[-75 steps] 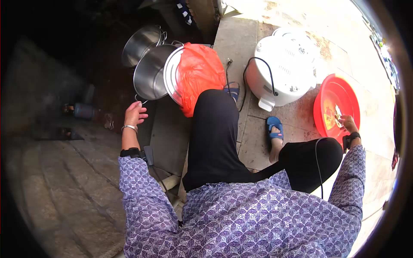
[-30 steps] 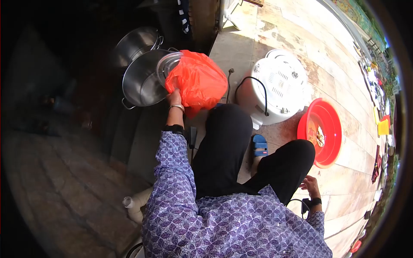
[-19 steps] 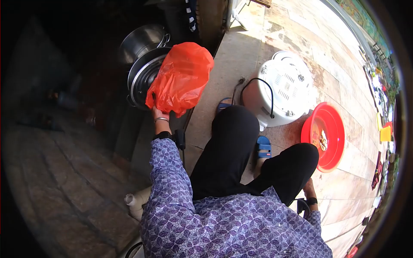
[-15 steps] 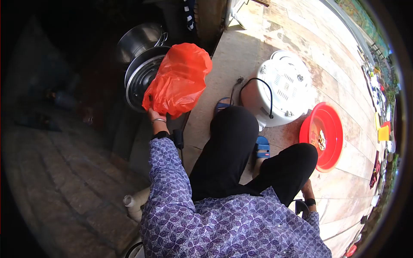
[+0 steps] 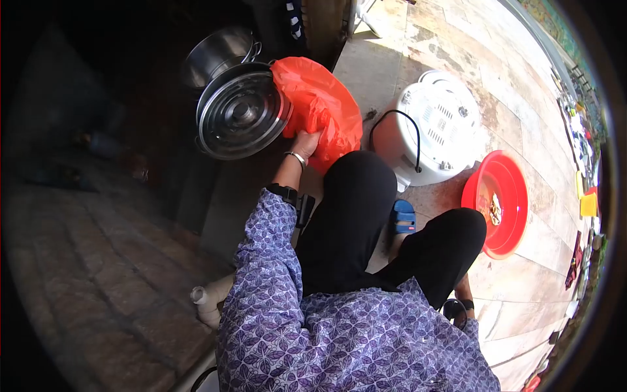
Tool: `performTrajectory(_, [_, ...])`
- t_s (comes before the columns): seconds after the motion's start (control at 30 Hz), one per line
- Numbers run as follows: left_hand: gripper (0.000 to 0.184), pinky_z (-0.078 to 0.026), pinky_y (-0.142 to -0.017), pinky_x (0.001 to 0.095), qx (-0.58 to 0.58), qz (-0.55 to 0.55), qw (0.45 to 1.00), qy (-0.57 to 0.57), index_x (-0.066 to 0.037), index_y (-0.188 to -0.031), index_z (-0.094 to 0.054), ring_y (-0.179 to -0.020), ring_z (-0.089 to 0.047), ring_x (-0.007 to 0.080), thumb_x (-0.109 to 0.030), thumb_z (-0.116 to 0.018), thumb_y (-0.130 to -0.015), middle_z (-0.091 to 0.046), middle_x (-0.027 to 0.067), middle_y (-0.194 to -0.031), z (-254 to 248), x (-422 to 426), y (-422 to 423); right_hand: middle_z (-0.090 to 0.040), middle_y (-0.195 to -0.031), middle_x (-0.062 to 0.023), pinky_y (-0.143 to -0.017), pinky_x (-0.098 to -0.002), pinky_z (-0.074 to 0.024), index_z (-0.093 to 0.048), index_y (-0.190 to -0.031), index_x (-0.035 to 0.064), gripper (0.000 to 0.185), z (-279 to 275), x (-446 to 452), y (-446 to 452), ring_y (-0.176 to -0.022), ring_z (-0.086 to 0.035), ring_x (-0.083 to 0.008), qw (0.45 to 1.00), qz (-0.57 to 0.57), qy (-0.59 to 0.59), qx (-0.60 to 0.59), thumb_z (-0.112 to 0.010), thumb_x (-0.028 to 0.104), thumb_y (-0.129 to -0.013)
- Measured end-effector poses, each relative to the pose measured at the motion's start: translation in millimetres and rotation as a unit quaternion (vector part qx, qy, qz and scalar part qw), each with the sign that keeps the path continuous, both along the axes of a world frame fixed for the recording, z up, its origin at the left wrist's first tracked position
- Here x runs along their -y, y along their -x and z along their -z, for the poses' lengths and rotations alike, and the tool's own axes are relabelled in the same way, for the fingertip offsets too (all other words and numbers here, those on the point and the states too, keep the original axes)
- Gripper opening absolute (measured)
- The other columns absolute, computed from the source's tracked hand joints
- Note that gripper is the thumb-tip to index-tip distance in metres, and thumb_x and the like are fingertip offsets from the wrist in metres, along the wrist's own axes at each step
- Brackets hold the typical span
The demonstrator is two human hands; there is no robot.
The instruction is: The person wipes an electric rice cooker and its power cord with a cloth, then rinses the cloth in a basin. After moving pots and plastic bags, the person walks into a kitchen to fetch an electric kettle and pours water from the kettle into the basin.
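In my left hand [image 5: 305, 145] is a thin red plastic bag [image 5: 326, 98], its film bunched at the fingers and puffed out above them. The bag hangs beside a round metal lid [image 5: 244, 112] with a knob, lying on a dark-rimmed pot. What the bag contains, if anything, does not show. My right hand [image 5: 462, 286] is low at the right, mostly behind my knee, its fingers hidden. Next to that wrist is a black looped object [image 5: 455, 312] that I cannot make out.
A tall steel pot [image 5: 219, 55] stands behind the lidded one. An upturned white appliance [image 5: 428, 130] with a black cord lies ahead of my knees. To its right sits a red basin [image 5: 505, 238] with a pale crumpled item inside. A pale pipe [image 5: 212, 300] sticks up at left.
My left hand has swung right with the red plastic bag, away from the pots and closer to my knee. More of the metal lid now shows. My right hand stays about where it was.
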State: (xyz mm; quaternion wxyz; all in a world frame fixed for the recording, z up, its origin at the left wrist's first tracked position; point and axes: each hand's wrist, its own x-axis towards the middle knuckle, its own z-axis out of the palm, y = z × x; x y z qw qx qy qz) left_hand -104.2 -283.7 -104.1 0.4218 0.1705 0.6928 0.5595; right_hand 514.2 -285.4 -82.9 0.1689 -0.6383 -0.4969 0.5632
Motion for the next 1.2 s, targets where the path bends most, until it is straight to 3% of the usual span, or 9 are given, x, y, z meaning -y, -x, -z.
performTrajectory(0.23, [0.031, -0.045, -0.070, 0.0308, -0.098, -0.022, 0.984, -0.146, -0.002, -0.092, -0.064, -0.075, -0.058, 0.0184, -0.029, -0.058, -0.080, -0.063, 0.0062, -0.082, -95, -52, 6, -0.061, -0.069, -0.0011, -0.050, -0.0219, -0.0459, -0.065, -0.087, 0.0021, 0.017, -28, -49, 14, -0.057, -0.057, -0.0082, 0.999, -0.050, -0.018, 0.010, -0.055, 0.016, -0.083])
performTrajectory(0.3, [0.037, -0.043, -0.074, 0.0338, -0.065, 0.050, 0.995, -0.063, -0.007, -0.100, -0.062, -0.089, -0.057, 0.0164, -0.038, -0.063, -0.078, -0.062, 0.0045, -0.098, -96, -62, 14, -0.063, -0.073, -0.0014, -0.053, -0.0233, -0.0501, -0.063, -0.095, 0.0028, 0.021, -33, -64, 13, -0.060, -0.059, -0.0086, 0.998, -0.059, -0.024, 0.001, -0.055, 0.019, -0.085])
performTrajectory(0.4, [0.041, -0.041, -0.071, 0.0348, 0.031, 0.033, 0.997, -0.066, -0.013, -0.103, -0.060, -0.094, -0.053, 0.0162, -0.043, -0.065, -0.075, -0.060, 0.0013, -0.103, -129, -43, -19, -0.064, -0.076, -0.0024, -0.055, -0.0239, -0.0507, -0.062, -0.101, 0.0023, 0.024, -48, -73, 18, -0.061, -0.060, -0.0095, 0.996, -0.077, -0.041, 0.000, -0.055, 0.020, -0.086])
performTrajectory(0.57, [0.053, -0.034, -0.073, 0.0337, 0.053, 0.049, 0.997, 0.013, -0.018, -0.120, -0.048, -0.090, -0.054, 0.0155, -0.049, -0.060, -0.078, -0.057, 0.0016, -0.110, -88, 0, -8, -0.063, -0.075, -0.0015, -0.057, -0.0214, -0.0483, -0.059, -0.107, 0.0017, 0.028, -77, -59, 29, -0.065, -0.061, -0.0084, 0.994, -0.084, -0.063, -0.014, -0.054, 0.020, -0.087])
performTrajectory(0.7, [0.055, -0.035, -0.076, 0.0403, 0.044, 0.135, 0.972, 0.185, -0.021, -0.130, -0.040, -0.087, -0.057, 0.0177, -0.047, -0.052, -0.084, -0.057, 0.0044, -0.112, -43, 58, 3, -0.063, -0.076, -0.0018, -0.058, -0.0219, -0.0491, -0.059, -0.105, 0.0015, 0.026, -87, -51, 30, -0.065, -0.061, -0.0087, 0.995, -0.081, -0.056, 0.005, -0.054, 0.020, -0.087])
performTrajectory(0.77, [0.053, -0.036, -0.077, 0.0413, 0.086, 0.041, 0.976, 0.197, -0.018, -0.130, -0.040, -0.089, -0.057, 0.0198, -0.046, -0.050, -0.086, -0.055, 0.0065, -0.114, -15, 80, 13, -0.064, -0.077, -0.0033, -0.059, -0.0243, -0.0493, -0.061, -0.105, 0.0008, 0.028, -87, -51, 29, -0.063, -0.061, -0.0104, 0.994, -0.094, -0.049, 0.021, -0.056, 0.022, -0.087])
performTrajectory(0.87, [0.057, -0.037, -0.080, 0.0457, 0.193, -0.169, 0.964, 0.070, -0.011, -0.133, -0.032, -0.096, -0.056, 0.0264, -0.042, -0.047, -0.088, -0.047, 0.0127, -0.125, 3, 103, 25, -0.064, -0.078, -0.0026, -0.059, -0.0245, -0.0496, -0.061, -0.104, 0.0002, 0.027, -93, -64, 34, -0.065, -0.061, -0.0102, 0.990, -0.128, -0.065, 0.017, -0.054, 0.020, -0.088])
performTrajectory(1.0, [0.055, -0.042, -0.078, 0.0463, 0.214, -0.278, 0.932, -0.091, -0.008, -0.132, -0.030, -0.102, -0.054, 0.0294, -0.038, -0.046, -0.090, -0.043, 0.0161, -0.129, 27, 110, 53, -0.064, -0.080, -0.0068, -0.060, -0.0243, -0.0494, -0.057, -0.111, -0.0026, 0.032, -128, -126, 86, -0.068, -0.063, -0.0128, 0.972, -0.190, -0.131, 0.047, -0.055, 0.019, -0.087])
performTrajectory(1.2, [0.037, -0.042, -0.072, 0.0416, 0.155, -0.254, 0.954, 0.034, -0.011, -0.120, -0.040, -0.092, -0.060, 0.0235, -0.036, -0.037, -0.094, -0.055, 0.0113, -0.118, 36, 111, 100, -0.063, -0.082, -0.0085, -0.063, -0.0257, -0.0493, -0.054, -0.114, -0.0032, 0.031, -183, -179, 213, -0.069, -0.063, -0.0142, 0.914, -0.340, -0.200, 0.094, -0.055, 0.011, -0.087])
